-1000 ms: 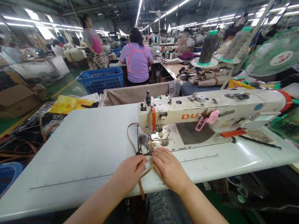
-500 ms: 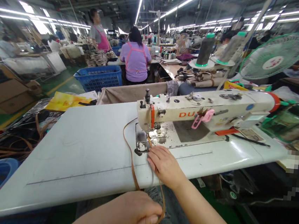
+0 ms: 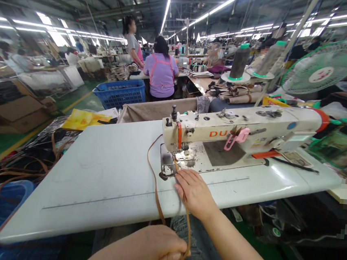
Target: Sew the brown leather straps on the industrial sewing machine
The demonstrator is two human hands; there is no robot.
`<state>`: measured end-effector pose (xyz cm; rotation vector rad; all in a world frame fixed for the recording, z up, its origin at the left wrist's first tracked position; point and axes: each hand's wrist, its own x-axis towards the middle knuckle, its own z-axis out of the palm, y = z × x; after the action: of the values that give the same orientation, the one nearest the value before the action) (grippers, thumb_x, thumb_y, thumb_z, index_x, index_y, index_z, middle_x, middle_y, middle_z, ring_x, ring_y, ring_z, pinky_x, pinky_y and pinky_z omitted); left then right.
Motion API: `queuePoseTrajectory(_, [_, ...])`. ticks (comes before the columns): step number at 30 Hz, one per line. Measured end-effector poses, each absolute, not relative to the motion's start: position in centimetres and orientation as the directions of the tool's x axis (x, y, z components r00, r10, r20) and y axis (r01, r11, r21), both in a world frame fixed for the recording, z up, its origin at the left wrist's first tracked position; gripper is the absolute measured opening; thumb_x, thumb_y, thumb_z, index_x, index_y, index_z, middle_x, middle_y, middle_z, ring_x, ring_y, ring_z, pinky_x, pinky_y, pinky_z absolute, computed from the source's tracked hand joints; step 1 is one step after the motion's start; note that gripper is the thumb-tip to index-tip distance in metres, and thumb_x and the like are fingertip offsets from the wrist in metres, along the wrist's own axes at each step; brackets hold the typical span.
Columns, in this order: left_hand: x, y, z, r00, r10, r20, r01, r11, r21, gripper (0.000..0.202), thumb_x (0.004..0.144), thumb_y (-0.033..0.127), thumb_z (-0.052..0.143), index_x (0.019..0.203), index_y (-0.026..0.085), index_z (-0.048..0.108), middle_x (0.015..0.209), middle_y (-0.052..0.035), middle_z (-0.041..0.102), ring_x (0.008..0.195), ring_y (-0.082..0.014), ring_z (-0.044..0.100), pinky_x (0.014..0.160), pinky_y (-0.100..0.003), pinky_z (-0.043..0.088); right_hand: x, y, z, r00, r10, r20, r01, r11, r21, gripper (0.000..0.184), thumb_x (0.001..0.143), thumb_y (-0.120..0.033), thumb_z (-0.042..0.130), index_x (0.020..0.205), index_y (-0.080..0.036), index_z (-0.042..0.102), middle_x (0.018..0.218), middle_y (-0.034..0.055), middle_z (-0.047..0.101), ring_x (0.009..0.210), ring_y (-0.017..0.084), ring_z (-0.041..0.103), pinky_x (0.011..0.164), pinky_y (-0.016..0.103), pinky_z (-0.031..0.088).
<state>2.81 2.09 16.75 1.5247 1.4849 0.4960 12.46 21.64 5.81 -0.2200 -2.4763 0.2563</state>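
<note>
A narrow brown leather strap [image 3: 188,229] runs from under the presser foot of the white sewing machine [image 3: 223,126] toward my lap. Close in front of the needle, my right hand [image 3: 196,193] has its fingers together on the strap, which passes beneath them. Lower down, over my lap, my left hand [image 3: 162,247] is closed, pinching the same strap between thumb and fingers. Another length of strap [image 3: 156,194] curves from behind the needle area over the table's front edge, partly hidden by my left hand.
The white sewing table [image 3: 106,160] has a ruler line along its front. Pink-handled snips [image 3: 237,138] are on the machine arm. Left are a blue basket [image 3: 13,200] and loose straps [image 3: 29,165]. Thread cones [image 3: 239,63] and a fan [image 3: 321,72] stand behind; a co-worker [image 3: 160,71] sits ahead.
The view has shifted slightly, so the table and machine appear a little farther right. Both hands keep nearly the same places on the strap. A standing person in the background has turned.
</note>
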Motion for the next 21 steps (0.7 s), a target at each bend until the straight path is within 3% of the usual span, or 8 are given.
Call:
queuePoseTrajectory(5, [2.4, 0.7, 14.4, 0.094, 0.937, -0.337, 0.538, 0.237, 0.809, 0.038, 0.106, 0.047, 0.042, 0.112, 0.035, 0.077, 0.110, -0.0023, 0.079, 0.104, -0.0242, 0.071, 0.097, -0.033, 0.054, 12.7, 21.5, 6.1, -0.780, 0.220, 0.587, 0.095, 0.967, -0.236, 0.026, 0.108, -0.025, 0.052, 0.123, -0.014, 0.071, 0.129, 0.0155, 0.073, 0.123, 0.027, 0.067, 0.116, 0.053, 0.047])
queuePoseTrajectory(10, [1.7, -0.7, 10.5, 0.025, 0.928, -0.373, 0.488, 0.314, 0.814, 0.037, 0.102, 0.030, 0.043, 0.115, 0.031, 0.078, 0.109, -0.0023, 0.080, 0.102, -0.0201, 0.074, 0.094, -0.029, 0.056, 12.8, 21.4, 5.9, -0.763, 0.219, 0.608, 0.085, 0.967, -0.242, 0.024, 0.108, -0.025, 0.052, 0.120, -0.015, 0.071, 0.125, 0.0138, 0.075, 0.121, 0.026, 0.067, 0.117, 0.053, 0.045])
queuePoseTrajectory(13, [1.0, -1.5, 6.4, -0.060, 0.911, -0.408, 0.456, 0.388, 0.801, 0.035, 0.092, 0.022, 0.049, 0.109, 0.025, 0.079, 0.115, -0.0063, 0.079, 0.109, -0.0226, 0.073, 0.102, -0.034, 0.056, 12.7, 21.5, 5.6, -0.755, 0.224, 0.617, 0.082, 0.965, -0.249, 0.022, 0.108, -0.025, 0.053, 0.119, -0.016, 0.070, 0.123, 0.0131, 0.075, 0.121, 0.026, 0.067, 0.117, 0.053, 0.045])
queuePoseTrajectory(17, [0.3, -1.6, 1.8, -0.271, 0.817, -0.508, 0.406, 0.576, 0.709, 0.034, 0.091, 0.036, 0.060, 0.118, 0.023, 0.075, 0.121, -0.0106, 0.079, 0.117, -0.0309, 0.072, 0.106, -0.044, 0.057, 12.9, 21.3, 5.3, -0.749, 0.237, 0.618, 0.097, 0.963, -0.252, 0.020, 0.107, -0.028, 0.056, 0.117, -0.017, 0.069, 0.121, 0.0117, 0.075, 0.121, 0.025, 0.066, 0.117, 0.050, 0.044])
queuePoseTrajectory(21, [0.5, -0.4, 1.8, -0.188, 0.852, -0.489, 0.446, 0.518, 0.730, 0.028, 0.090, 0.048, 0.068, 0.110, 0.029, 0.077, 0.123, -0.0060, 0.078, 0.127, -0.0320, 0.068, 0.109, -0.046, 0.057, 13.1, 21.3, 5.0, -0.761, 0.224, 0.609, 0.124, 0.972, -0.202, 0.022, 0.106, -0.036, 0.058, 0.109, -0.017, 0.069, 0.117, 0.0091, 0.076, 0.120, 0.024, 0.066, 0.117, 0.044, 0.042])
